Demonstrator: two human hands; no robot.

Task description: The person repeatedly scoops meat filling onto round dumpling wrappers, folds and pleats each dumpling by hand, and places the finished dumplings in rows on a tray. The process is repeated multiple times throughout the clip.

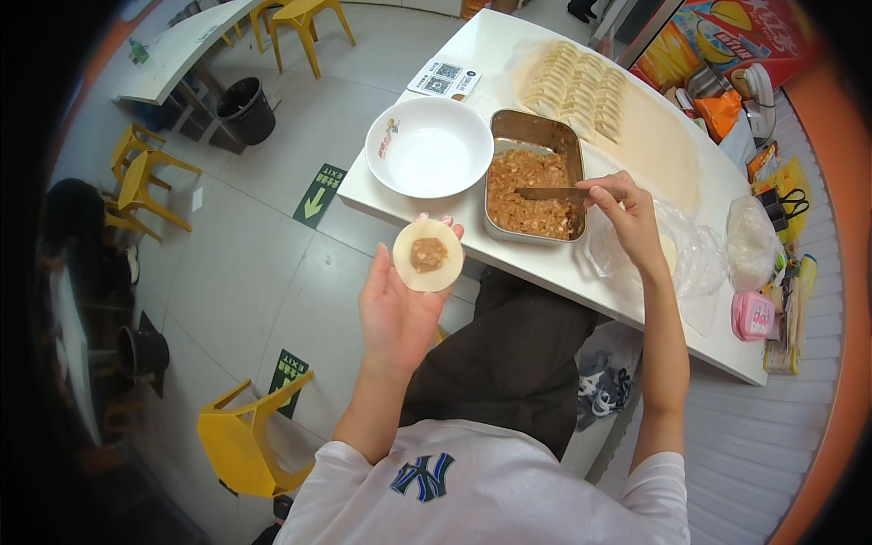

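On the fingers of my upturned left hand (398, 306) rests a round dumpling wrapper (409, 278), with a lump of meat filling (428, 255) at its middle. My right hand (630, 214) grips a flat metal spreader (555, 193) by its end. Its blade lies in the ground meat filling (521, 167) inside a rectangular steel container (533, 238). Left of the container a white bowl (436, 153) stands at the table edge; nothing shows inside it. Beyond my right hand, rows of folded dumplings (575, 88) lie on a pale board or mat (661, 163).
A clear plastic bag (691, 255) partly covers pale wrappers by my right forearm. A pink case (751, 315), bags and other goods line the white table's (739, 364) right side. A printed code card (444, 78) lies behind the bowl. A yellow stool (238, 449) stands at lower left.
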